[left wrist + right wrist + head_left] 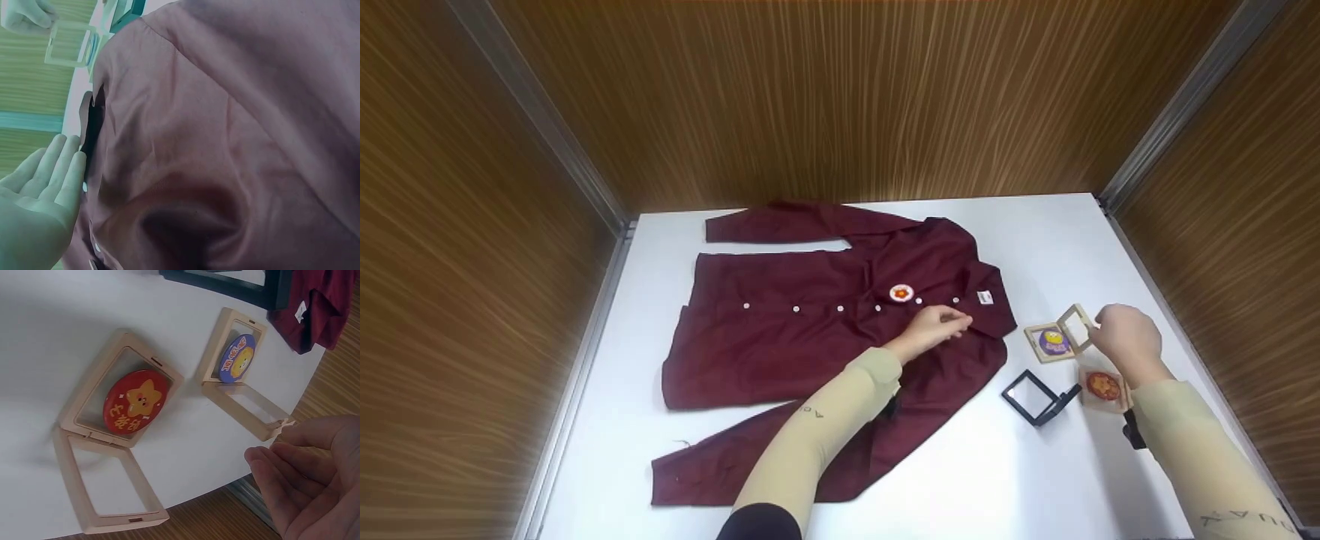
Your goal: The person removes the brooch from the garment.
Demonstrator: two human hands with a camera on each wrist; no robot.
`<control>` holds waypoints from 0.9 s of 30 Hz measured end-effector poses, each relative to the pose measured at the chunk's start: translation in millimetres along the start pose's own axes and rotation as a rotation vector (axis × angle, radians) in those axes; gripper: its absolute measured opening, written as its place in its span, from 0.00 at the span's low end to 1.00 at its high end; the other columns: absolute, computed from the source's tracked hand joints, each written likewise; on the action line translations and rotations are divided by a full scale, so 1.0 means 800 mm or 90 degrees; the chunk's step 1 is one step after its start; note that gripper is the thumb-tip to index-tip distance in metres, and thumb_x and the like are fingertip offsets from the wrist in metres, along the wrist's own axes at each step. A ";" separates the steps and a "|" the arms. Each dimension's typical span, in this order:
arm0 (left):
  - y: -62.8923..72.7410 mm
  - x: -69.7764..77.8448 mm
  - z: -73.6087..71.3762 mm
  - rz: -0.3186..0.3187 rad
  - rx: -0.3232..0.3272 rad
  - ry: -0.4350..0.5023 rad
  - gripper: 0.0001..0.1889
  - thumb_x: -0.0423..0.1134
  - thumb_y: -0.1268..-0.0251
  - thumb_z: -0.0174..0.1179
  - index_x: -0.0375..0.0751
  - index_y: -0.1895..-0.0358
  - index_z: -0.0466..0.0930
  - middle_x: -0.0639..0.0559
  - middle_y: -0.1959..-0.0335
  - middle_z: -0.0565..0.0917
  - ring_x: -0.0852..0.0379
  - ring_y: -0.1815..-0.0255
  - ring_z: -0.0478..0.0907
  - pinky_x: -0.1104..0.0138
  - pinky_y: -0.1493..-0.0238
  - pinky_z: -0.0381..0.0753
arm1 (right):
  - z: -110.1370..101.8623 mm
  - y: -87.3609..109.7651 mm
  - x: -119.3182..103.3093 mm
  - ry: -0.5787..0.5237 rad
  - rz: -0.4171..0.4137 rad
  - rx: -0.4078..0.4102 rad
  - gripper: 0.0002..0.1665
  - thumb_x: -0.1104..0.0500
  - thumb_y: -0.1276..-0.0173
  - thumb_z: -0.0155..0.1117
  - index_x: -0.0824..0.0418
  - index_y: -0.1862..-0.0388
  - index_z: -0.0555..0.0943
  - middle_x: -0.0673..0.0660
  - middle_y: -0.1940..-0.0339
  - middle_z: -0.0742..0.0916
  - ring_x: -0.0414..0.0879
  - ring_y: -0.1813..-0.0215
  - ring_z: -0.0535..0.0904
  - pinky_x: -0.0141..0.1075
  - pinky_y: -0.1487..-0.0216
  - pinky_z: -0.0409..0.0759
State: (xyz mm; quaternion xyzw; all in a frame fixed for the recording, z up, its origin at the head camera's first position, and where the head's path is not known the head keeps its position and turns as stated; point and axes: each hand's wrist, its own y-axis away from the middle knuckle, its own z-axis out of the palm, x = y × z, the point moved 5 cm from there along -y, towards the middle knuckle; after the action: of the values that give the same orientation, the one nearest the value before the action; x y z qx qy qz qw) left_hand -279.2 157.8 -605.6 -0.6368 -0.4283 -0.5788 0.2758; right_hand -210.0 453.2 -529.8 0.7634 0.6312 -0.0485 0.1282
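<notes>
A maroon button-up shirt [780, 345] lies spread flat, with a round white badge bearing an orange-red flower [901, 293] on its chest. Over the shirt front, just below the collar, is my left hand [937, 328]; its fingers are extended and hold nothing. My right hand [315, 472] pinches the outer edge of the raised lid [247, 410] of a beige display case. Inside that case's other half sits a purple badge with a yellow face [237, 359]. Nearer me stands a second beige case [90, 396], also unfolded, holding a red badge with a yellow star [135, 401].
A black display case [1030, 397], unfolded, lies between the shirt and the beige cases. Wood-grain panels [840, 97] enclose the white table [945, 480] at the back and sides. A loose thread [682, 442] lies near the shirt's lower sleeve.
</notes>
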 end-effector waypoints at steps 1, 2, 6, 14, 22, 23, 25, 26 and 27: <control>0.000 0.000 -0.001 0.001 0.001 0.004 0.16 0.39 0.24 0.64 0.28 0.44 0.86 0.35 0.49 0.91 0.36 0.45 0.89 0.55 0.43 0.89 | 0.000 -0.001 -0.002 0.000 -0.002 0.004 0.21 0.61 0.32 0.61 0.80 0.51 0.83 0.80 0.51 0.87 0.71 0.58 0.84 0.63 0.56 0.83; 0.000 0.000 -0.002 0.002 0.003 0.008 0.16 0.39 0.24 0.64 0.28 0.44 0.86 0.34 0.49 0.91 0.36 0.45 0.89 0.53 0.42 0.88 | -0.001 -0.002 -0.005 0.000 -0.004 0.007 0.21 0.61 0.32 0.61 0.80 0.51 0.83 0.80 0.51 0.87 0.70 0.59 0.84 0.63 0.56 0.83; 0.000 0.000 -0.008 0.001 0.008 0.010 0.17 0.39 0.23 0.63 0.28 0.44 0.86 0.34 0.48 0.91 0.35 0.45 0.89 0.55 0.42 0.88 | -0.003 -0.008 -0.016 -0.009 -0.016 0.026 0.22 0.62 0.35 0.59 0.80 0.51 0.83 0.80 0.52 0.87 0.68 0.61 0.83 0.63 0.56 0.83; 0.001 -0.002 -0.021 -0.002 0.019 0.027 0.17 0.37 0.24 0.63 0.25 0.44 0.84 0.31 0.47 0.89 0.33 0.43 0.87 0.53 0.38 0.87 | -0.007 -0.018 -0.039 -0.023 -0.037 0.058 0.23 0.63 0.34 0.57 0.81 0.49 0.82 0.81 0.49 0.86 0.75 0.53 0.84 0.66 0.48 0.82; -0.001 -0.005 -0.039 -0.007 0.040 0.022 0.16 0.38 0.24 0.64 0.27 0.44 0.84 0.34 0.49 0.90 0.33 0.44 0.88 0.56 0.41 0.88 | -0.004 -0.027 -0.062 -0.031 -0.052 0.063 0.23 0.63 0.32 0.58 0.80 0.46 0.82 0.80 0.48 0.86 0.76 0.47 0.83 0.67 0.44 0.82; -0.001 -0.006 -0.041 -0.006 0.041 0.021 0.16 0.38 0.24 0.64 0.27 0.44 0.84 0.34 0.49 0.90 0.33 0.44 0.87 0.56 0.41 0.88 | -0.004 -0.028 -0.065 -0.030 -0.055 0.064 0.22 0.63 0.31 0.58 0.80 0.46 0.82 0.80 0.48 0.86 0.76 0.47 0.83 0.66 0.44 0.82; -0.001 -0.006 -0.045 -0.003 0.043 0.012 0.17 0.38 0.23 0.63 0.27 0.44 0.84 0.33 0.49 0.90 0.34 0.44 0.88 0.57 0.40 0.88 | -0.003 -0.030 -0.070 -0.029 -0.062 0.067 0.22 0.62 0.31 0.58 0.80 0.46 0.82 0.80 0.48 0.86 0.76 0.48 0.83 0.66 0.45 0.82; -0.001 -0.006 -0.048 -0.002 0.045 0.006 0.17 0.38 0.23 0.63 0.27 0.44 0.84 0.33 0.48 0.90 0.34 0.44 0.88 0.58 0.41 0.88 | -0.003 -0.031 -0.073 -0.029 -0.066 0.069 0.22 0.62 0.31 0.58 0.79 0.46 0.82 0.80 0.48 0.86 0.76 0.47 0.83 0.66 0.45 0.82; -0.001 -0.006 -0.050 -0.001 0.047 -0.003 0.17 0.39 0.23 0.63 0.27 0.44 0.85 0.34 0.48 0.90 0.35 0.44 0.88 0.61 0.43 0.88 | -0.003 -0.032 -0.076 -0.028 -0.071 0.071 0.22 0.62 0.31 0.57 0.79 0.47 0.82 0.80 0.48 0.86 0.76 0.47 0.83 0.66 0.45 0.82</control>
State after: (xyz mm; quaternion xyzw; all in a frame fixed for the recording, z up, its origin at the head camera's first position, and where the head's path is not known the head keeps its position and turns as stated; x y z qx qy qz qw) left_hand -299.9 123.1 -603.3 -0.6271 -0.4503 -0.5613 0.2982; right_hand -246.9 400.2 -516.9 0.7318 0.6660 -0.1077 0.0964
